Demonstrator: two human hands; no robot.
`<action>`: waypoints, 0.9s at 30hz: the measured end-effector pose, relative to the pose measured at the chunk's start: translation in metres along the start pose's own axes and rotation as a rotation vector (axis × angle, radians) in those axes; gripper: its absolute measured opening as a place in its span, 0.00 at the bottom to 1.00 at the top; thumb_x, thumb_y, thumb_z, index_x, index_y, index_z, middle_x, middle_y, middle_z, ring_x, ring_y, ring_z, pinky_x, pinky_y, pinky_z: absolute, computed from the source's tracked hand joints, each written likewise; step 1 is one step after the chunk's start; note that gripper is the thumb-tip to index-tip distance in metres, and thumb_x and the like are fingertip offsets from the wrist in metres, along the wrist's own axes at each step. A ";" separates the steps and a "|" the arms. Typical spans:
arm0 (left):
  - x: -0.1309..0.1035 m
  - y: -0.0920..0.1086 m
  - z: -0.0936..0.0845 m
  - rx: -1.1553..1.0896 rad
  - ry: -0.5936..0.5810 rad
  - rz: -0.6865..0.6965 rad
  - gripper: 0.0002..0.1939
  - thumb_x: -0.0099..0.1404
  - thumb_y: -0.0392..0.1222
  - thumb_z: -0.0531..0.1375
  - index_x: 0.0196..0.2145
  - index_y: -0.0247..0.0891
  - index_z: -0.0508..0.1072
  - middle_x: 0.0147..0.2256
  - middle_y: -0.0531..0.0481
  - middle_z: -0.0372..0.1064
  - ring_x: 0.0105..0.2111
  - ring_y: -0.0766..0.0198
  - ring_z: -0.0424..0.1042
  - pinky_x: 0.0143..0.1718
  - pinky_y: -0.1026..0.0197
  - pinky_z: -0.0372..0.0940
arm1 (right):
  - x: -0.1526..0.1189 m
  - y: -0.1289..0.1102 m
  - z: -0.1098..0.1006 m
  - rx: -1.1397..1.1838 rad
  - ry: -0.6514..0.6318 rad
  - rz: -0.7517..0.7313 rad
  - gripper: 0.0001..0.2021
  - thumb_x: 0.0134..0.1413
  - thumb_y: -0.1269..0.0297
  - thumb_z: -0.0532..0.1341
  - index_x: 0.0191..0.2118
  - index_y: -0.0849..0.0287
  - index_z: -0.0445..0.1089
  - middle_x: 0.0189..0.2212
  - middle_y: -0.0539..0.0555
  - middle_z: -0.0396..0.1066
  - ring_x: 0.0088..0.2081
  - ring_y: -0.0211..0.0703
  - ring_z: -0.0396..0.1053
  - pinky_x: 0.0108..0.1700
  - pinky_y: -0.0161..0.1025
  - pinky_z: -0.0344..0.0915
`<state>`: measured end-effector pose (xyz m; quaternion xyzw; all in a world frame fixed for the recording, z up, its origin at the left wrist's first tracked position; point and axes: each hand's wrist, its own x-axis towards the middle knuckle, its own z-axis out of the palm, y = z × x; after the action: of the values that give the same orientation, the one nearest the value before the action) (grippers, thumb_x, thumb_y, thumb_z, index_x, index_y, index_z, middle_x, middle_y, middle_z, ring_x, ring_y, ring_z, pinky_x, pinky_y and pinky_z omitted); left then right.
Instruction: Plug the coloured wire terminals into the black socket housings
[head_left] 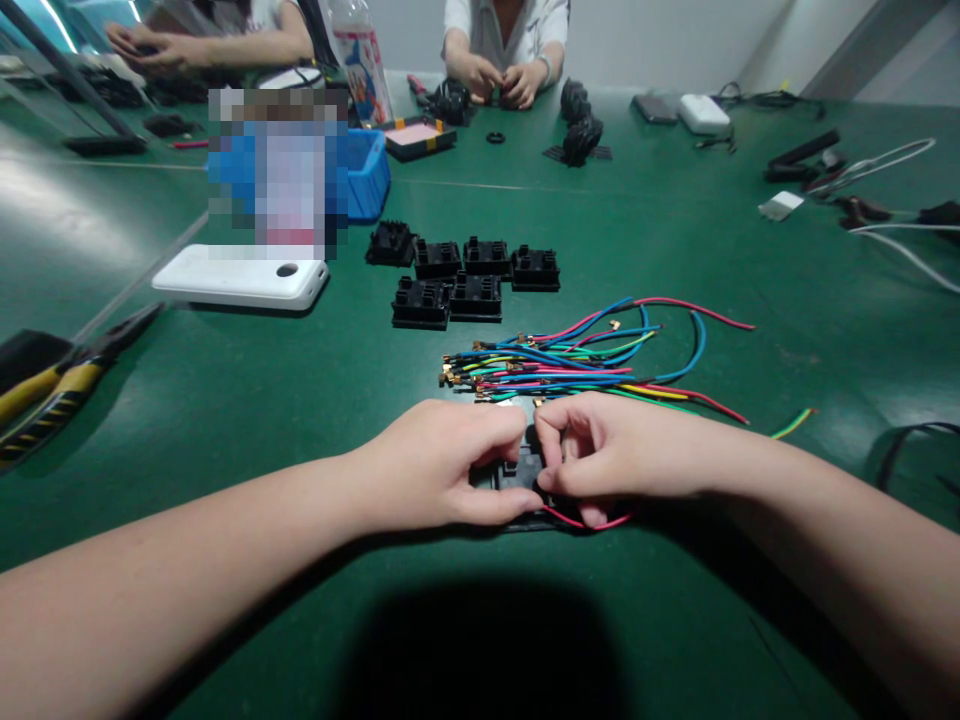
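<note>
Flat on the table lies a black plastic housing (523, 468), partly covered by my hands. My left hand (457, 460) grips its left side, index finger curled over the far part and thumb along the near part. My right hand (611, 450) is closed in a pinch at the housing's right side. A red wire (570, 520) curves from beside my left thumb tip under my right fingers; the exact point of the pinch is hidden. Just beyond my hands lies a bundle of coloured wires (562, 370) with brass terminals.
Several similar black housings (476, 297) sit farther back. Left are yellow-black pliers (67, 385), a white power bank (240, 278) and a blue bin (367, 175). Across the table are another person's hands (502, 82) and black cable coils (581, 125). Cables (877, 170) lie at right.
</note>
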<state>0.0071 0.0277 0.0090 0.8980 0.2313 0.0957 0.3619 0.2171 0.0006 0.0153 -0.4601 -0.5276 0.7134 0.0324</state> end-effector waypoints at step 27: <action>-0.002 -0.002 -0.001 0.189 -0.018 0.035 0.13 0.65 0.51 0.56 0.31 0.38 0.65 0.24 0.56 0.62 0.23 0.67 0.61 0.24 0.66 0.52 | -0.052 0.001 -0.094 -0.952 0.501 0.115 0.09 0.52 0.61 0.58 0.37 0.52 0.73 0.28 0.50 0.72 0.27 0.42 0.68 0.28 0.38 0.60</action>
<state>0.0041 0.0285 0.0080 0.9328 0.2204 0.0717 0.2761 0.3125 0.0408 0.0452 -0.6081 -0.7426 0.2644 -0.0941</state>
